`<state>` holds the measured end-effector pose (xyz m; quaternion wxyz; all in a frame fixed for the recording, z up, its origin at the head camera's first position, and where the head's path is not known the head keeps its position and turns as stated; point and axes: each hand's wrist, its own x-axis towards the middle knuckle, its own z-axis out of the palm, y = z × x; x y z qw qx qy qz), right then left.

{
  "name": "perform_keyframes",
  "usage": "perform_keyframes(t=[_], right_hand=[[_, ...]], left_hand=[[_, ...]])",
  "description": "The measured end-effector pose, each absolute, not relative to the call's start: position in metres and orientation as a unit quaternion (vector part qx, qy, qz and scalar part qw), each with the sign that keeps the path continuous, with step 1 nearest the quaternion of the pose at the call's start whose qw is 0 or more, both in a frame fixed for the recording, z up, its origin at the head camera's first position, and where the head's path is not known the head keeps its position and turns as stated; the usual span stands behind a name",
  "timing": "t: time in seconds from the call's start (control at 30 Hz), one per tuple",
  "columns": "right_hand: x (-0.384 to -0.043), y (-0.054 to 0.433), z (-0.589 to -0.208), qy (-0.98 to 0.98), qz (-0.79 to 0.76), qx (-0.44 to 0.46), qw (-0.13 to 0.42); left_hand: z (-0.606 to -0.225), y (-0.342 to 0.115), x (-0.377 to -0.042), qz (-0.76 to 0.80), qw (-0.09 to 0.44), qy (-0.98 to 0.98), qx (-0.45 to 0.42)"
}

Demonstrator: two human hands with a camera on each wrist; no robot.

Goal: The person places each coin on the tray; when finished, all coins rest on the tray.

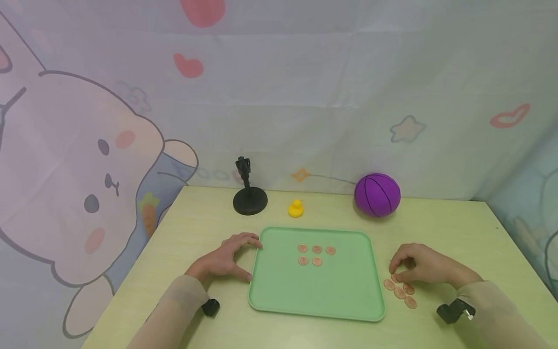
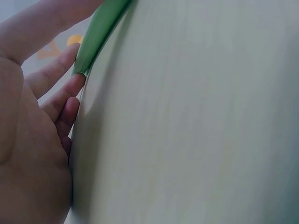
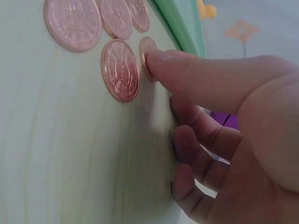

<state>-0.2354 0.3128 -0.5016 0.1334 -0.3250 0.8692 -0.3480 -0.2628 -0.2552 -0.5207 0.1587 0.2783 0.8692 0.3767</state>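
Observation:
A green tray (image 1: 314, 295) lies on the table with several copper coins (image 1: 317, 249) in two rows on it. My left hand (image 1: 226, 257) is at the tray's left edge, fingers extended and spread, fingertips at the rim (image 2: 100, 37). Beside the tray's right edge, my right hand (image 1: 425, 264) bends over a loose group of copper coins (image 1: 399, 293) on the table. Its thumb (image 3: 187, 74) lies on the edge of one copper coin (image 3: 147, 44), pinching it with the index finger, which the thumb mostly hides in the right wrist view. The other fingers are curled near the tabletop.
Behind the tray stand a black round-based stand (image 1: 250, 201), a yellow rubber duck (image 1: 295, 209) and a purple ball (image 1: 377, 195). A patterned cloth (image 1: 279, 87) hangs along the table's back edge. Both wrists carry small black mounts.

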Motion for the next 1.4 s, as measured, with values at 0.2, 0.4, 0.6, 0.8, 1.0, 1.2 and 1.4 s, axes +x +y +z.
perform_keyframes(t=[0.2,0.4,0.6,0.8,1.0,1.2,1.4], right_hand=[[-0.2352,0.3136,-0.5018,0.871,-0.343,-0.320,0.141],[-0.2364,0.3139,-0.5020,0.874,-0.338,-0.320,0.141],[-0.2413,0.3143,-0.5049,0.872,-0.336,-0.329,0.134],[-0.2407,0.3129,-0.5069,0.867,-0.342,-0.339,0.130],[-0.2413,0.3104,-0.5056,0.870,-0.331,-0.342,0.131],[-0.2423,0.3100,-0.5055,0.865,-0.328,-0.357,0.128],[-0.2421,0.3110,-0.5051,0.857,-0.337,-0.371,0.122]], left_hand=[[-0.5207,-0.2549,-0.2630,0.375,0.161,0.870,0.277],[-0.5209,-0.2549,-0.2635,0.375,0.163,0.869,0.277],[-0.5201,-0.2550,-0.2630,0.375,0.160,0.870,0.277],[-0.5189,-0.2554,-0.2619,0.369,0.165,0.873,0.273],[-0.5196,-0.2563,-0.2626,0.371,0.163,0.872,0.273],[-0.5212,-0.2560,-0.2631,0.375,0.157,0.870,0.277],[-0.5207,-0.2547,-0.2625,0.376,0.157,0.869,0.281]])
